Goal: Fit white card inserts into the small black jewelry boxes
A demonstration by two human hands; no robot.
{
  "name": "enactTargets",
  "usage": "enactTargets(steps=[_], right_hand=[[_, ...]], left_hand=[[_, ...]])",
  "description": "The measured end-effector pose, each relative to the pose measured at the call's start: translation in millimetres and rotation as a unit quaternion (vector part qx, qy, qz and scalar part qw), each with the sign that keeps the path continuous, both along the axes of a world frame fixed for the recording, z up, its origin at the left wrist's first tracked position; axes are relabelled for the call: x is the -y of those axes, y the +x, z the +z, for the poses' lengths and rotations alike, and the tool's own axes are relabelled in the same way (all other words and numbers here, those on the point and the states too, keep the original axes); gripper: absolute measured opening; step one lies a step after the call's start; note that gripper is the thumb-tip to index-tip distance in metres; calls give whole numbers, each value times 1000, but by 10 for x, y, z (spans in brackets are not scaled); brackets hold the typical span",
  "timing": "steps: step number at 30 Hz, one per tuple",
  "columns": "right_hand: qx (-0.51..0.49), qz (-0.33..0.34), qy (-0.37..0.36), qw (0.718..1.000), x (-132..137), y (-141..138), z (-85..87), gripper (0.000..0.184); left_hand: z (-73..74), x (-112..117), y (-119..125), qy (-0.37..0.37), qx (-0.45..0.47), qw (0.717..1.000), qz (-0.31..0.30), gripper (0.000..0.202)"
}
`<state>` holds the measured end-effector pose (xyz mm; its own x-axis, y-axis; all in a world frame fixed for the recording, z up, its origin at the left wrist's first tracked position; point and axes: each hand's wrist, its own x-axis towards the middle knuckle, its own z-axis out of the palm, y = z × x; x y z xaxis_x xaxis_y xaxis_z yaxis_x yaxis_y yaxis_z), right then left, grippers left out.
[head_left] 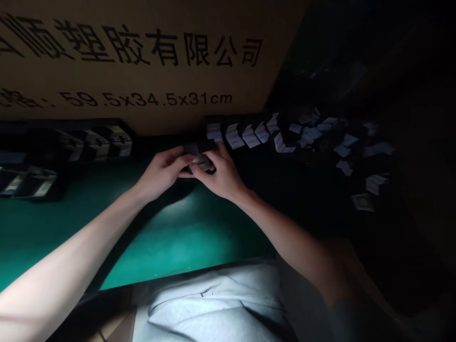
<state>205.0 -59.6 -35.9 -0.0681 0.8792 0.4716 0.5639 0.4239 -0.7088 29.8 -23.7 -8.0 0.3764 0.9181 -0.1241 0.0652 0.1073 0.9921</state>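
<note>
My left hand [162, 172] and my right hand [218, 173] meet above the green mat [185, 237], both gripping a small black box [199, 148]. A white paper card [204, 164] shows between my fingers, partly hidden by them. Just beyond my right hand, a row of black boxes with white cards [245, 135] stands close together. Loose white cards [342, 151] lie scattered further right in dim light.
A large cardboard carton [142, 61] with black printed characters and dimensions stands along the far side. Black trays holding boxes [96, 145] sit at the left. My grey-clad lap [213, 304] lies below the mat's near edge. The right side is very dark.
</note>
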Motion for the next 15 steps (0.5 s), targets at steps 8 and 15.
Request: enactTargets(steps=[8, 15], right_hand=[[-14, 5, 14, 1000, 8, -10, -15, 21], [-22, -1, 38, 999, -9, 1, -45, 25]], left_hand=[[-21, -6, 8, 3, 5, 1000, 5, 31], [2, 1, 32, -10, 22, 999, 24, 31]])
